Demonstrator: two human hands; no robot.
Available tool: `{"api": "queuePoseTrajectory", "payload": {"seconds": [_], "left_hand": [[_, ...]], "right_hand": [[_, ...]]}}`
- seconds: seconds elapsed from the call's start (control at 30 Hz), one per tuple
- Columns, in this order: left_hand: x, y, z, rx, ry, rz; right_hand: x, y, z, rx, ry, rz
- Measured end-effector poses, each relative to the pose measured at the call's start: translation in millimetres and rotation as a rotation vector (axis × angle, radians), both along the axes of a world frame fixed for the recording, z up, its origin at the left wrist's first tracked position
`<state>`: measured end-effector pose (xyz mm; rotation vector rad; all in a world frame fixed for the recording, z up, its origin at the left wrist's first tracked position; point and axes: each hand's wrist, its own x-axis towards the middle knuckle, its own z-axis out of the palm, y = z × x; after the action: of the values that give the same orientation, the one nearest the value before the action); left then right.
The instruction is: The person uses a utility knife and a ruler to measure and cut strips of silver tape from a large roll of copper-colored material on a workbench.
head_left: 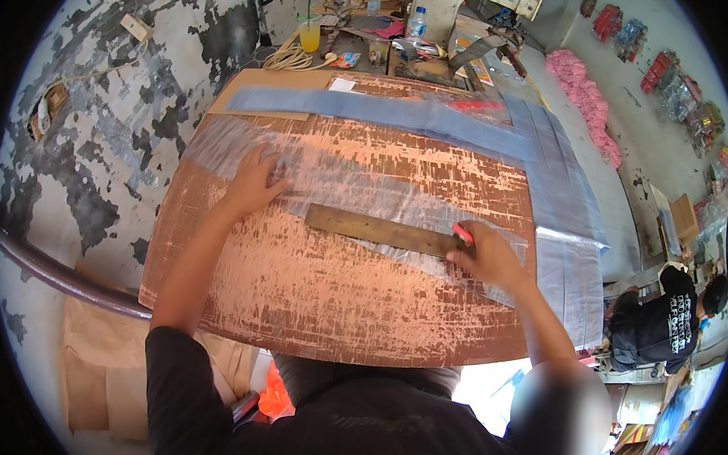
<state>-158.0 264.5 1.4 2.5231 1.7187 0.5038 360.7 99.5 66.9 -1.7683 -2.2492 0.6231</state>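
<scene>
A long clear plastic sheet (333, 182) lies slantwise over the scratched brown tabletop (321, 306). My left hand (257, 180) rests on the sheet's left part, its fingers spread and holding nothing. Across the sheet's near edge lies a flat brown ruler-like strip (388, 230). At the strip's right end is my right hand (489, 257), closed around a small red tool (462, 233); only its red end shows, so its exact kind is hidden. Those fingertips also touch or nearly touch the strip.
Blue translucent sheeting (368, 109) crosses the table's far side and hangs over its right edge. Behind stand a sewing machine (444, 14), a water bottle (416, 25), a yellow drink (309, 37) and coiled cord (294, 59). Another person (665, 318) is at far right.
</scene>
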Motion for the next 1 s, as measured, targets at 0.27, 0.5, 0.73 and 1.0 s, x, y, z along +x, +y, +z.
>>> {"api": "queuePoseTrajectory", "payload": {"seconds": [0.27,0.5,0.73,1.0], "left_hand": [[-13.9,-20.8,-12.6,-0.221,-0.011,0.215],[-37.2,-56.2,-21.2,-0.211,0.022,0.186],[-59.1,-117.8,-15.2,-0.180,-0.025,0.212],[-27.7,-183.8,-9.0,-0.086,-0.406,0.233]], "right_hand": [[5.3,-37.9,-34.3,0.236,0.018,-0.023],[-11.9,-89.8,-37.8,0.285,0.008,0.014],[-35.7,-133.9,-39.8,0.326,0.114,0.039],[-35.7,-140.4,-62.5,0.495,0.129,-0.035]]}}
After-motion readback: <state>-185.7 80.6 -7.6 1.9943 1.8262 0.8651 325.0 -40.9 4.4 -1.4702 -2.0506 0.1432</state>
